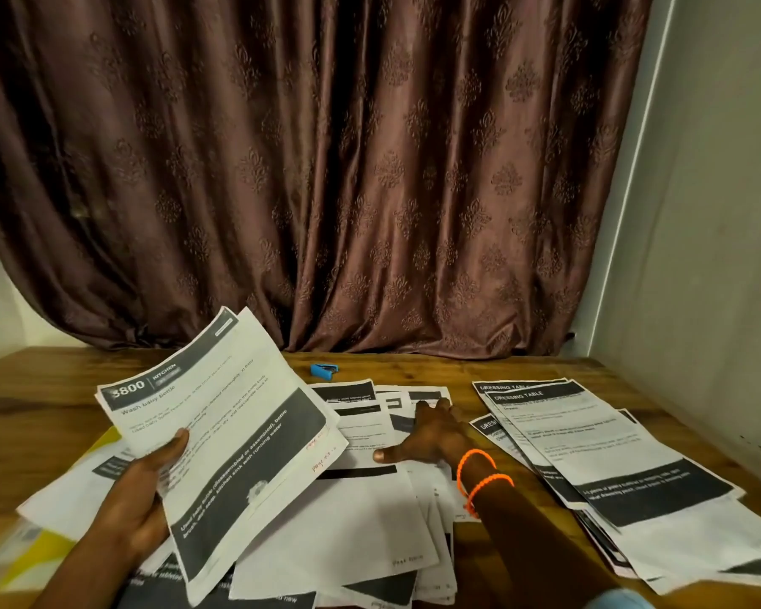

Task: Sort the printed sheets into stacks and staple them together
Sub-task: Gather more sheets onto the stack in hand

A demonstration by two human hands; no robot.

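My left hand (137,498) grips the "Kitchen" sheets (220,437), raised left of the loose pile (370,512) on the desk (40,389). My right hand (431,437) lies flat, fingers spread, on that pile. I should slide out one matching sheet only. The stapler (324,370) lies beyond the pile.

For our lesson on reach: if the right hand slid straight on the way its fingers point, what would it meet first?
Probably more loose sheets under the right hand, then bare table; the blue stapler lies left of that line.
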